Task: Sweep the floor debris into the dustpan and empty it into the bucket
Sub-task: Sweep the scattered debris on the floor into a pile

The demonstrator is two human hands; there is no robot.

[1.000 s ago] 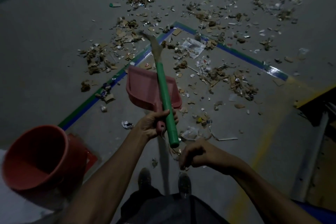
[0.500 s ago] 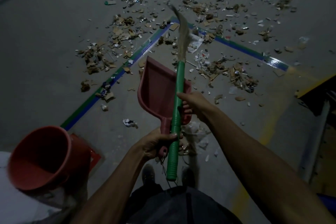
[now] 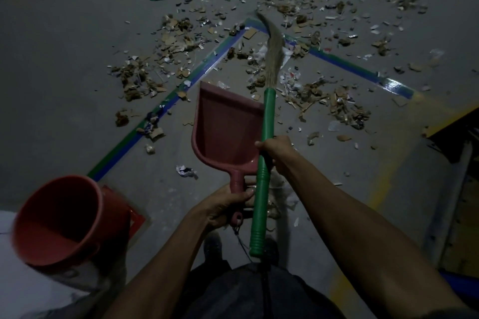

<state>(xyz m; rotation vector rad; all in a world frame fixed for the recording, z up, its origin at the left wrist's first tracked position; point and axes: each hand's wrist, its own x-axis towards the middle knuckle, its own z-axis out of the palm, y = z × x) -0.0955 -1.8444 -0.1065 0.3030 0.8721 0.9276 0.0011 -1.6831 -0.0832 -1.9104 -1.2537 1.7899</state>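
Note:
My left hand (image 3: 228, 204) grips the handle of a pink dustpan (image 3: 225, 127), held in the air with its mouth pointing away from me. My right hand (image 3: 274, 147) grips the green handle of a broom (image 3: 264, 153); its straw bristles (image 3: 274, 52) point forward over the litter. The broom handle lies along the dustpan's right side. Floor debris (image 3: 324, 96) of paper, cardboard and foil scraps is scattered widely ahead. A red bucket (image 3: 59, 217) sits at lower left, tilted with its mouth toward me.
Blue and green floor tape (image 3: 160, 109) forms a corner through the debris. A yellow painted line (image 3: 383, 176) runs at right beside a dark structure (image 3: 456, 142). A crumpled paper (image 3: 185, 171) lies near the dustpan. My shoes (image 3: 212, 246) are below.
My right hand rose from low in front of me and took hold of the broom handle. The left hand let the broom go and keeps the dustpan, now turned mouth-forward.

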